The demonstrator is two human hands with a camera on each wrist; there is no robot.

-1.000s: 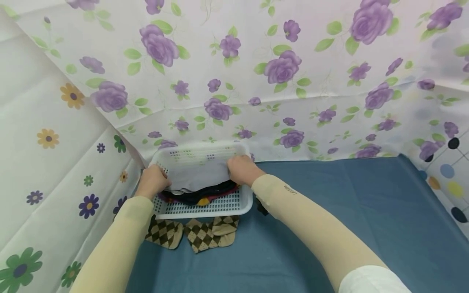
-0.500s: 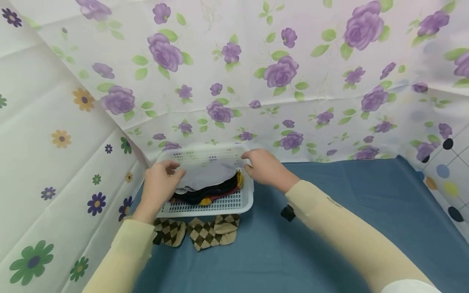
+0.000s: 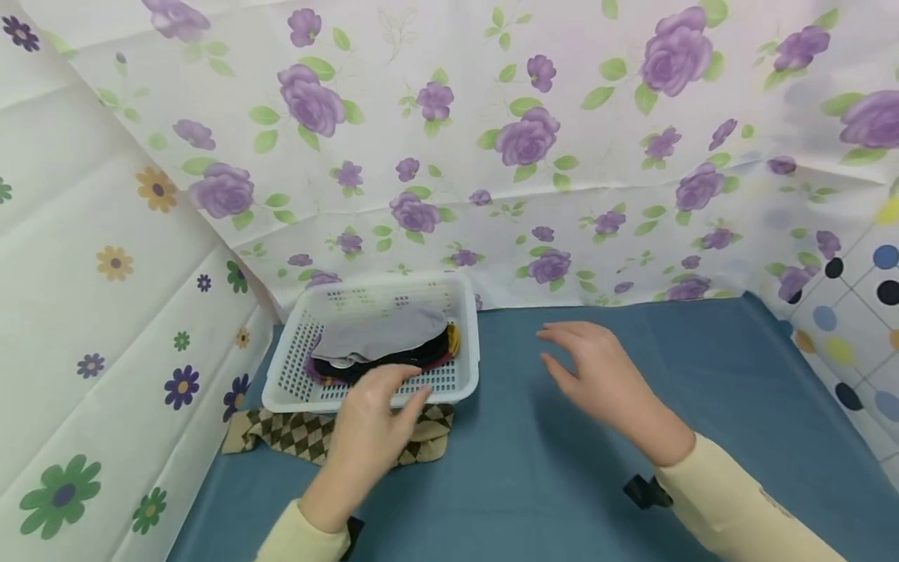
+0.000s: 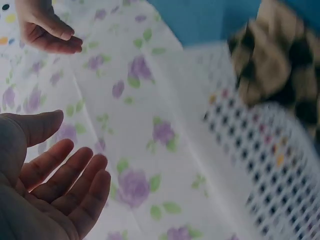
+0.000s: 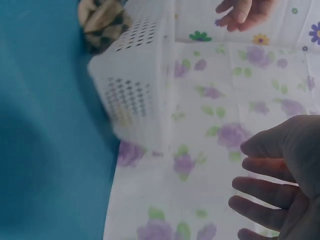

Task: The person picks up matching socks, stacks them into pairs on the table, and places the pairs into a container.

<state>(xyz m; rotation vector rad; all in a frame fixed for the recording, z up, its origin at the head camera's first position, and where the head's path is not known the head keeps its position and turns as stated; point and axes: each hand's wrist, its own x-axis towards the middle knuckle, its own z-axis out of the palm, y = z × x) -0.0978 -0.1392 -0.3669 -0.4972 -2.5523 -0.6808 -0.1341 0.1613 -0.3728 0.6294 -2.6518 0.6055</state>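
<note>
A white plastic basket (image 3: 469, 343) with perforated walls stands in the back left corner of the blue surface. Inside it lies a folded light grey cloth (image 3: 382, 332) on top of a dark folded cloth (image 3: 421, 353), with bits of yellow and red showing at the edges. My left hand (image 3: 372, 429) hovers in front of the basket, fingers loosely bent and holding nothing. To the right of the basket my right hand (image 3: 597, 375) is held in the air, its fingers relaxed and nothing in them. Brown-and-beige argyle socks (image 3: 302, 437) lie in front of the basket, partly behind my left hand.
A blue cover (image 3: 520, 499) spreads over the work surface. Behind it rises a white sheet with purple roses (image 3: 527, 140); a flower-patterned sheet (image 3: 105, 328) closes the left side and a dotted one (image 3: 857, 343) the right.
Both hands have let go of the grey cloth and come out of the basket. My left hand moved right and nearer, my right hand further right. The cloth stays in the basket.
</note>
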